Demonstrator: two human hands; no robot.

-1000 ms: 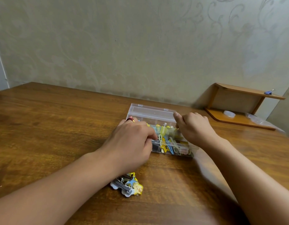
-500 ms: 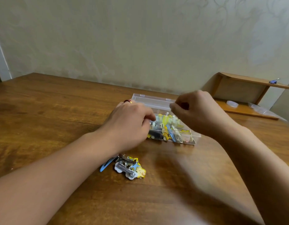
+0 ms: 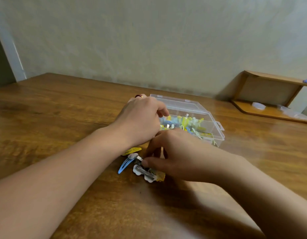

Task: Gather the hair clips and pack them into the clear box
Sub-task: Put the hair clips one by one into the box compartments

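We saw both bare forearms reach forward from the lower corners and converge near the middle. The left hand [image 3: 140, 121] lay palm down, knuckles up, its fingers [image 3: 160, 110] curled downward, a ring on one far finger. The right hand [image 3: 176, 152] sat nearer and lower, palm down, its fingers bent and its thumb tip pressed low; what it pinched was blurred.
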